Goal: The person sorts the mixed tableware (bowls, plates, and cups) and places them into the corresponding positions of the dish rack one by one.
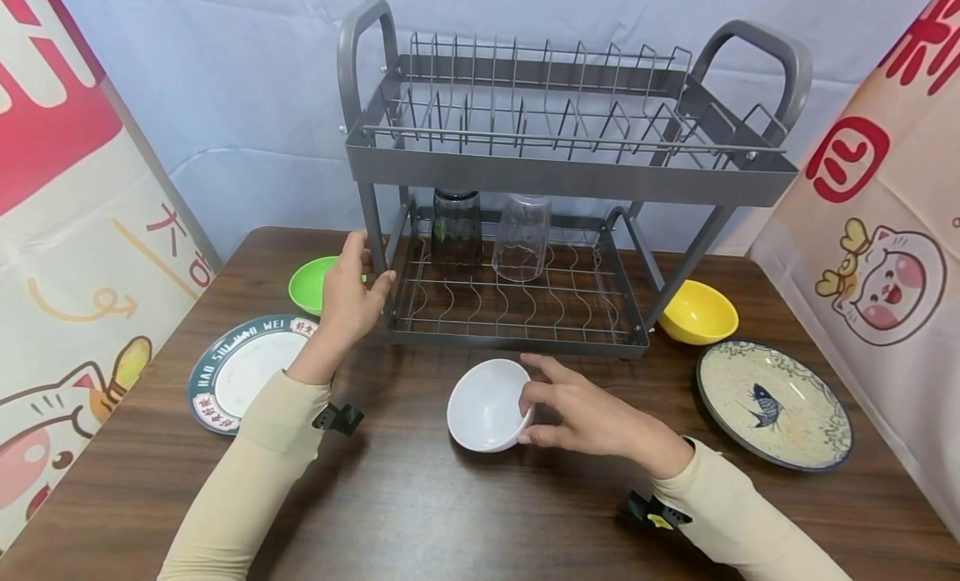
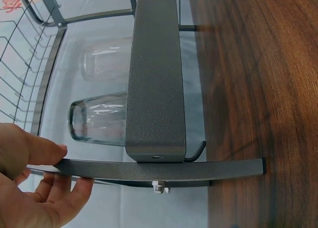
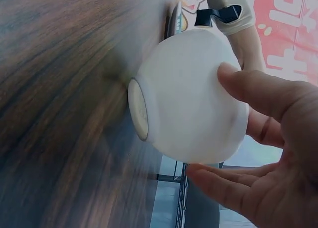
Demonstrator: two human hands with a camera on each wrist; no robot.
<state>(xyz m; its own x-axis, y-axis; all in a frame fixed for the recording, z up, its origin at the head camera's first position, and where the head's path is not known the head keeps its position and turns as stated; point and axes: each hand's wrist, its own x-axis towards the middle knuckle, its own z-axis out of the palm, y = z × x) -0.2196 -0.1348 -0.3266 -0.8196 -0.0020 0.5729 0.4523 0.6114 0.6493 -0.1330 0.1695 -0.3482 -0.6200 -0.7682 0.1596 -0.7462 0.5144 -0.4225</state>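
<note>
My left hand (image 1: pixel 349 293) holds the front left post of a grey two-tier dish rack (image 1: pixel 570 177), thumb on one side and fingers on the other in the left wrist view. In front of the rack, a small white bowl (image 1: pixel 487 406) is pinched at its right side by my right hand (image 1: pixel 588 410). The right wrist view shows the bowl's underside and foot ring (image 3: pixel 138 109), with the thumb on its outer wall; whether the foot touches the table cannot be told. Upside down on the lower tier stand a dark glass (image 1: pixel 457 231) and a clear glass (image 1: pixel 522 239).
A green bowl (image 1: pixel 309 286) sits left of the rack, partly behind my left hand, near a plate with a teal rim (image 1: pixel 213 377). To the right are a yellow bowl (image 1: pixel 697 314) and a fish-patterned plate (image 1: pixel 795 406). The wooden table (image 1: pixel 420 514) carries everything.
</note>
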